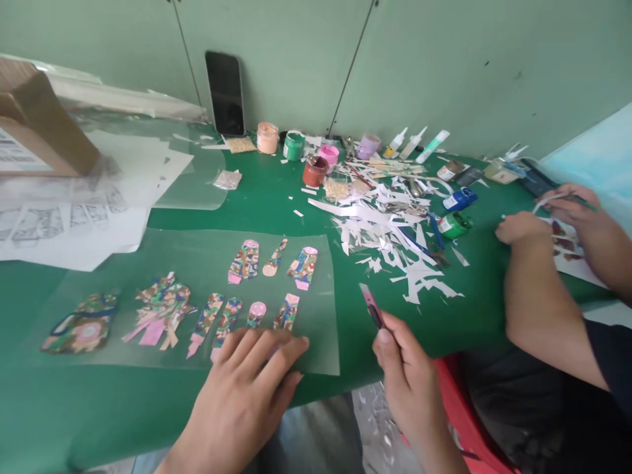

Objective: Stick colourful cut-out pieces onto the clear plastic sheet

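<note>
My right hand point(407, 368) grips a snap-off utility knife point(371, 306), its blade pointing up and away over the green tabletop. Fingers stretched forward, my left hand point(251, 378) lies on the front edge of a clear plastic sheet point(316, 352). It partly covers several small painted cutouts in camouflage and pink. On the same sheet are a long cutout point(206, 319), a loose heap of painted strips point(162, 309) and a larger camouflage piece point(83, 326). A further row, including a cutout point(303, 266), lies beyond my left fingers.
White paper scraps point(385, 227) lie heaped behind the knife. Paint jars point(315, 171) and glue bottles point(395, 143) line the back, beside a leaning phone point(225, 92). Printed sheets point(99, 224) and a cardboard box point(49, 125) are left. A co-worker's hands point(526, 227) handle paper at right.
</note>
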Available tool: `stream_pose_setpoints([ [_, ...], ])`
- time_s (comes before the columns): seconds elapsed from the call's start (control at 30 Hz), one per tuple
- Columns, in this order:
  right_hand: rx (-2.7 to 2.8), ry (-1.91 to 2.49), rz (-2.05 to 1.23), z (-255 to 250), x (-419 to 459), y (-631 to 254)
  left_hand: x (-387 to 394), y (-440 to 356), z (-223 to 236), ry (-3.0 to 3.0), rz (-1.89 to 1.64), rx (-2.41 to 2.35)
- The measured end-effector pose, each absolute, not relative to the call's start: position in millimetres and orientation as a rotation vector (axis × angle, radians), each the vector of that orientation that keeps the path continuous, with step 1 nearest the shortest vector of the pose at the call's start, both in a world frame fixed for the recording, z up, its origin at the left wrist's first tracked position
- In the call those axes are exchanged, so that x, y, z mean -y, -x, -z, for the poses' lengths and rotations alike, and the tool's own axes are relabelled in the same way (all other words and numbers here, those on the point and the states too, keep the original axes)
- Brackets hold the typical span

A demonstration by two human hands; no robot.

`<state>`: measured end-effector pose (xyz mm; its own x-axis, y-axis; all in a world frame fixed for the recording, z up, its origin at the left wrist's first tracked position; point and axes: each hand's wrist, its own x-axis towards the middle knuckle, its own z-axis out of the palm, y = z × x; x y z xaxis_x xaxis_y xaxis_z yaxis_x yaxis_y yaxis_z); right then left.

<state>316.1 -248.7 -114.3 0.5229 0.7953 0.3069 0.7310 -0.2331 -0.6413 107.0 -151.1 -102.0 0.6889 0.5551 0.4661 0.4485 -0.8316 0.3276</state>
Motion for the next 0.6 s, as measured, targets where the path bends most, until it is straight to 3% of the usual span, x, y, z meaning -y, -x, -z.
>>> stream_pose_setpoints([
  [0.33, 1.560, 1.949, 0.191, 117, 249, -307, 155, -112, 103, -2.729, -0.959, -0.892],
  [0.6, 1.312, 1.785, -0.275, 124, 260, -270, 161, -121, 102, -2.706, -0.865, -0.896],
])
